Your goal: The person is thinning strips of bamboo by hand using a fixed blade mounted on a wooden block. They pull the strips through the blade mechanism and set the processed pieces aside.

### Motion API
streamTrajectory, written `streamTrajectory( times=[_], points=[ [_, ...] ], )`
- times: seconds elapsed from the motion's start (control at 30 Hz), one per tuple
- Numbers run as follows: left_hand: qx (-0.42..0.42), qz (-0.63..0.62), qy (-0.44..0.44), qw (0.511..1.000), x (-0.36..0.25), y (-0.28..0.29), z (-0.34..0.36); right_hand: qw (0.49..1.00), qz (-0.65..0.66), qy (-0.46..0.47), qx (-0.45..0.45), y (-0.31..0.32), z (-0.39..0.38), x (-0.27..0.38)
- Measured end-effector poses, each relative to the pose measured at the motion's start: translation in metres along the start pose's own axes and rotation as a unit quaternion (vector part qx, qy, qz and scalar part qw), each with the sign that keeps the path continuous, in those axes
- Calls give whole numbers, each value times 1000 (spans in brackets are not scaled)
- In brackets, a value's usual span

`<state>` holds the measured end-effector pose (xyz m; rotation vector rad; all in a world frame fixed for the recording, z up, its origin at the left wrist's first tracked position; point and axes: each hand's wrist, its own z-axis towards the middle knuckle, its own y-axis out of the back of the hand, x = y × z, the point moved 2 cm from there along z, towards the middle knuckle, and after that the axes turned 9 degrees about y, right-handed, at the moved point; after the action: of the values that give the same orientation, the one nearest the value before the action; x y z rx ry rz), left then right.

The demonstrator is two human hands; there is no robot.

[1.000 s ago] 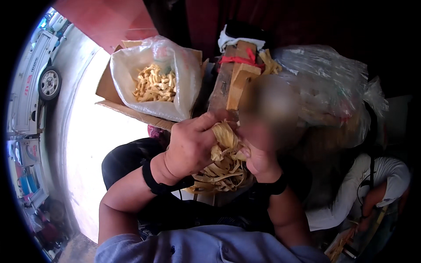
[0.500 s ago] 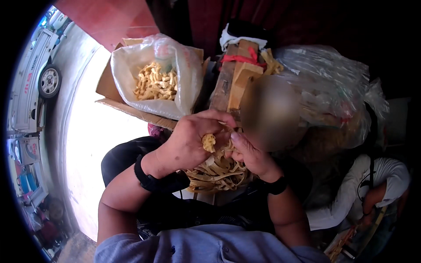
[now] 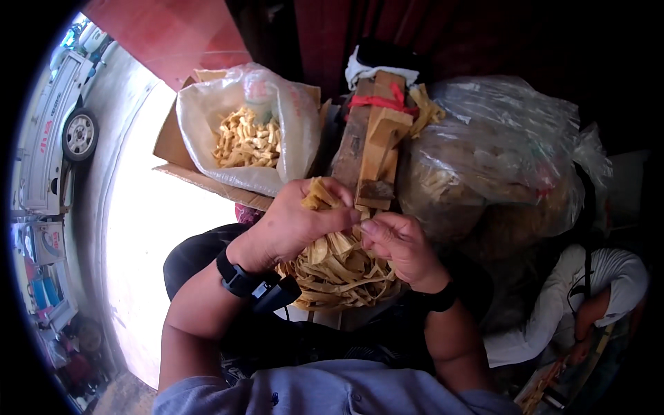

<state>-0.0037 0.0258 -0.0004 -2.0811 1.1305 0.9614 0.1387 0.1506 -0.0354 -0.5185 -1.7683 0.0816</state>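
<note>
"Where's the bundle?"

"The bunched yellow strip (image 3: pixel 320 196) is inside the left hand (image 3: pixel 290 225), poking out between thumb and forefinger, the fingers curled round it."

"And the right hand (image 3: pixel 404 250)?"

"Thumb and forefinger pinched together, just beside the left thumb's tip. Perhaps they hold a strip end; that spot's too small to be sure."

"What lies about the 2 hands?"

"Nearer the body, right below the fingers, a heap of flat strips (image 3: pixel 339 283). Just past the fingertips, a wooden block (image 3: pixel 377 189). Farther out to their left, short knotted pieces (image 3: pixel 247 142) in a plastic-lined cardboard box (image 3: pixel 171 144)."

"Any change from 0.5 s ago?"

"Then the bunched end showed nearer the body and the left forefinger stretched toward the right thumb. Now the left thumb points there, and the forefinger is bent."
</note>
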Motion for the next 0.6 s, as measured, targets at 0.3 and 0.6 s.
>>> streamTrajectory(
  times=[0.3, 0.6],
  points=[
    [-104, 45, -116, 987, 16, -6, 61, 911, -229, 231, -252, 51, 32, 0],
    [-109, 33, -65, 991, 28, 2, 71, 818, -412, 253, -311, 64, 53, -18]
  ],
)
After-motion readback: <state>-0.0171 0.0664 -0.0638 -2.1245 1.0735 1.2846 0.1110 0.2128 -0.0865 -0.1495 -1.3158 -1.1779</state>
